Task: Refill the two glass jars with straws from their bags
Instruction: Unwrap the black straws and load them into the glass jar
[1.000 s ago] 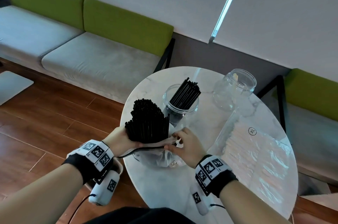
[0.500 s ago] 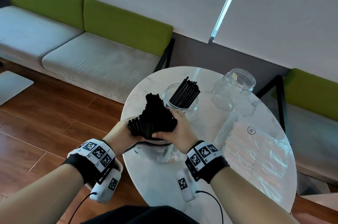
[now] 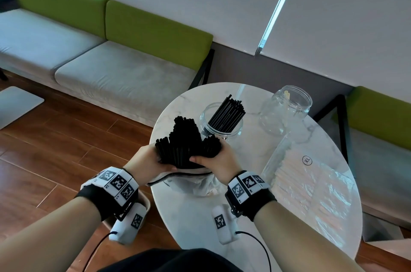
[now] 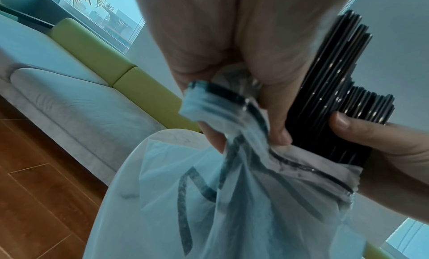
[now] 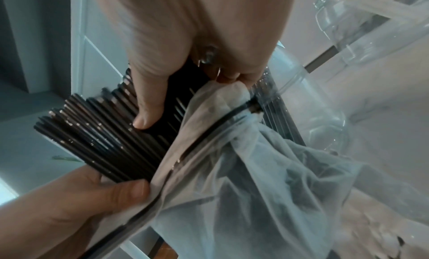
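Note:
A thick bundle of black straws (image 3: 185, 141) sticks up out of a thin clear bag (image 3: 195, 182) at the table's near left edge. My left hand (image 3: 151, 158) grips the bundle and the bag's rim from the left, seen as the bag (image 4: 232, 198) in the left wrist view. My right hand (image 3: 216, 159) curls round the straws (image 5: 97, 140) from the right, thumb across them. Just behind stands a glass jar (image 3: 220, 123) holding some black straws. A second glass jar (image 3: 287, 109) stands at the back right, nearly empty. A flat bag of pale straws (image 3: 309, 187) lies on the right.
Everything sits on a small round white marble table (image 3: 249, 216). A grey and green bench sofa (image 3: 106, 65) runs along the wall behind, over a wooden floor (image 3: 55, 142). Another green seat (image 3: 382, 120) stands at the right.
My right hand left the bag's rim and closed round the straw bundle from the right. The bundle has tipped slightly toward the jar holding black straws.

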The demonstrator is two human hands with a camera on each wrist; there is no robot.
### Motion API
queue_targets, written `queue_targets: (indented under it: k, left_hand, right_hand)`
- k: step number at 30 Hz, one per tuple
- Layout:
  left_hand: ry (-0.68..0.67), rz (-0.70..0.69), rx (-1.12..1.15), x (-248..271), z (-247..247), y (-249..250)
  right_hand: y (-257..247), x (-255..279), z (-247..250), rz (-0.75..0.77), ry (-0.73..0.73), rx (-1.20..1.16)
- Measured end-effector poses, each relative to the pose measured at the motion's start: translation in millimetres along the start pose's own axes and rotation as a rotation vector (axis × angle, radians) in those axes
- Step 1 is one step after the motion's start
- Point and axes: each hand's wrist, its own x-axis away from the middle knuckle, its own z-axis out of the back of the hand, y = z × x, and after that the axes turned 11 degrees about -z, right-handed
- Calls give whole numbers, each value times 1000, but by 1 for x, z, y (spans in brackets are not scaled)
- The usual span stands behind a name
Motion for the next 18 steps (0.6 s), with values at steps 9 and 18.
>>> queue_targets:
  k: [9, 18]
  left_hand:
    - [-9, -1, -17, -3, 2, 6]
    - [-22, -9, -91, -2, 5, 15]
  right_hand:
    - [-11, 4, 3, -48, -15, -112]
    - [-41, 15, 17, 29, -5, -143]
